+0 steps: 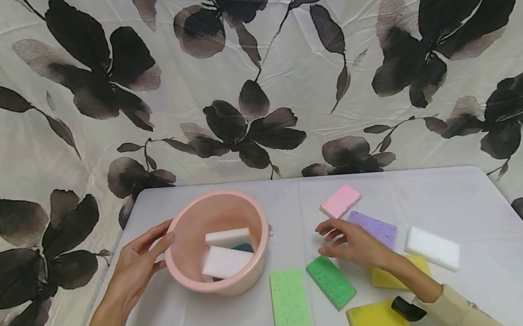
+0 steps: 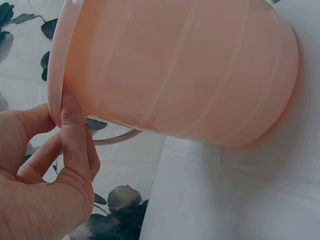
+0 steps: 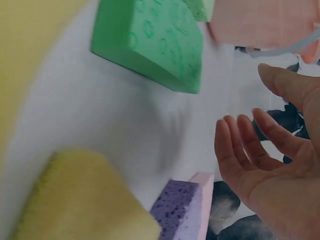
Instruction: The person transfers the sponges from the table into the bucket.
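Left hand (image 1: 136,265): pinching the round pink plastic bucket (image 1: 245,284) by its rim, left of centre; light grip's probably plenty for steadying
Right hand (image 1: 351,242): empty, fingers loosely curved
Bright green rectangular sponge (image 1: 332,282): lower centre, slightly right; I'd pinch its long sides

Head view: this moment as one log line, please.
Left hand: holds bucket by rim | Right hand: empty, near green sponge | In bucket: white sponges
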Available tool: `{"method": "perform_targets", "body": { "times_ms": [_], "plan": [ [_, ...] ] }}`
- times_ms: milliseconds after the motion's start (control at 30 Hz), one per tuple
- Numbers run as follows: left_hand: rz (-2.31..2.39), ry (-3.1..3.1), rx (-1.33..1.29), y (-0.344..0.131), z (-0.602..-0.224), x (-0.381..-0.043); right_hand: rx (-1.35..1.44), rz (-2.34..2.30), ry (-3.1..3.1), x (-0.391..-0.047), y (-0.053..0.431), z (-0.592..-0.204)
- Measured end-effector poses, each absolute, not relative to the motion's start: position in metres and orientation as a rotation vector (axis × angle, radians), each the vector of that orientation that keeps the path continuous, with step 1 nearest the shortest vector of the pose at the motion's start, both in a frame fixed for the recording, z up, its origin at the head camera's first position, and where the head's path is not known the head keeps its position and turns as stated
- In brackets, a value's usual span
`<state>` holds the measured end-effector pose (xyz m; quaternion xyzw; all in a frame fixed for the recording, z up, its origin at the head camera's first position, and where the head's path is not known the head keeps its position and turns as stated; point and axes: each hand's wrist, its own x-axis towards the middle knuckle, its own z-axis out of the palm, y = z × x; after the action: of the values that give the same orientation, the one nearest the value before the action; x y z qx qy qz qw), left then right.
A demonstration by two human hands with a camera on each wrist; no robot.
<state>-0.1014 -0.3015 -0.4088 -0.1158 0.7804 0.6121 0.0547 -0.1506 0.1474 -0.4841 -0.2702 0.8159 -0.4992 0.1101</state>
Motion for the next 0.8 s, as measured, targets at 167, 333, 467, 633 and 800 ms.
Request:
{"method": "perform_targets", "body": {
  "times_ms": [167, 333, 467, 633, 800],
  "plan": [
    [1.854, 2.37, -0.368, -0.3, -0.409, -0.101, -0.8, -1.411, 2.37, -0.143, 0.152, -0.491],
    [1.85, 2.365, -0.381, -0.3, -0.408, -0.1, -0.785, -1.318, 2.37, -0.135, 0.155, -0.496],
    [1.85, 2.373, -0.359, -0.3, -0.408, -0.101, -0.774, -1.288, 2.367, -0.13, 0.157, -0.498],
    [1.841, 2.384, -0.349, -0.3, -0.407, -0.101, -0.765, -1.268, 2.329, -0.127, 0.159, -0.499],
    [1.846, 2.387, -0.352, -0.299, -0.408, -0.101, -0.755, -1.269, 2.276, -0.127, 0.158, -0.498]
  ]
}}
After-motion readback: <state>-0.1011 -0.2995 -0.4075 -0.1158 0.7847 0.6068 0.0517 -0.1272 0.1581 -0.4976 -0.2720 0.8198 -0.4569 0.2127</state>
